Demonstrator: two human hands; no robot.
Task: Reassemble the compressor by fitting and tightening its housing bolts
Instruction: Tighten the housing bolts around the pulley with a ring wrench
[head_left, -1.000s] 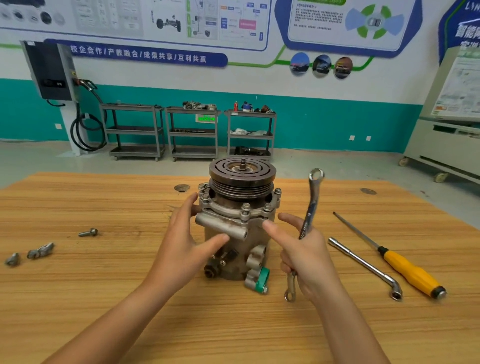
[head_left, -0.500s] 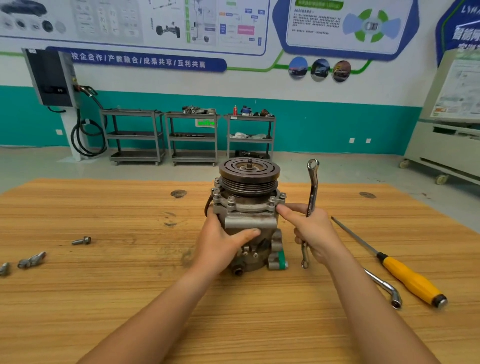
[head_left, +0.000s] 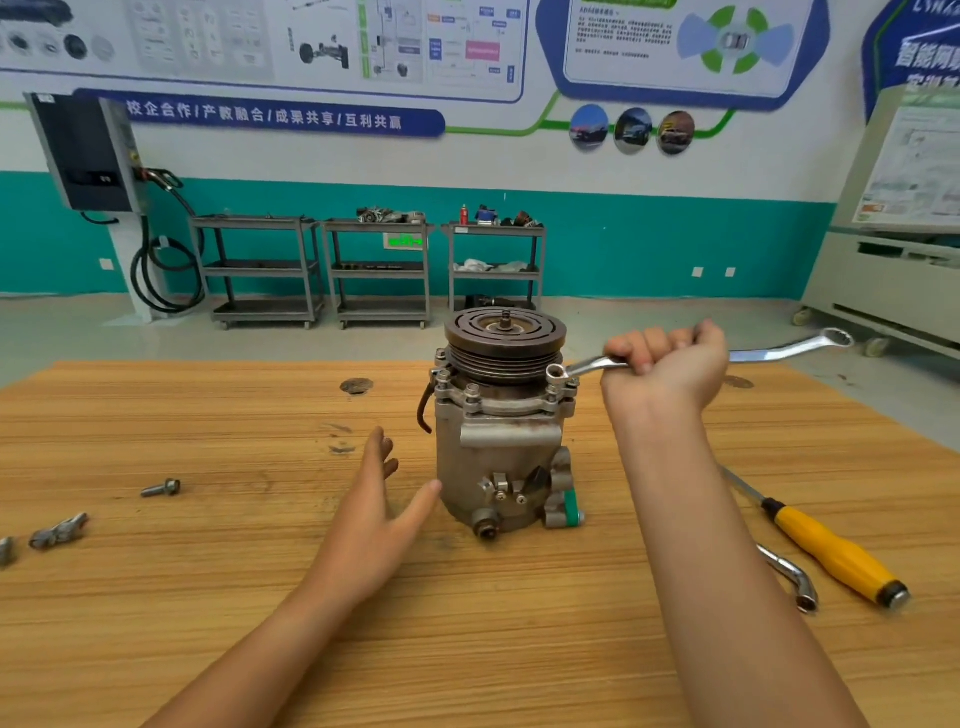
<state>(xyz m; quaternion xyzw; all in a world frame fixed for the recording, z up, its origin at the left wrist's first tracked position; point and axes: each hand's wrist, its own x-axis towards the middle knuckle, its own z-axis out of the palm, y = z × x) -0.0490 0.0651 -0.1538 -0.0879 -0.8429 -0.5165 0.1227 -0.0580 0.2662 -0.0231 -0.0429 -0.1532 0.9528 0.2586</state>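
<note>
Far left of the worktop (head_left: 156, 623): loose metal fittings (head_left: 57, 531) and one spare bolt (head_left: 162, 488) lie well apart from the job, not yet fitted. Your left hand (head_left: 382, 514) has come off the housing since a moment ago; its grip is apart, fingers spread, thumb just beside the lower body but holding nothing. Compressor (head_left: 501, 441) stands upright at mid-worktop, pulley up, several bolts seated round the flange. Your right hand (head_left: 667, 366) has swung the wrench (head_left: 592, 365) from upright to near level; its grip is clamped on the shank, and the ring end now sits at the right front flange bolt (head_left: 555, 375). Reads as a shift from positioning to tightening. With the left hand off, the body may twist or walk when you pull, so steady it first. Far right: an L-shaped socket key (head_left: 792, 579) and a yellow-handled screwdriver (head_left: 836, 558) lie idle.
</note>
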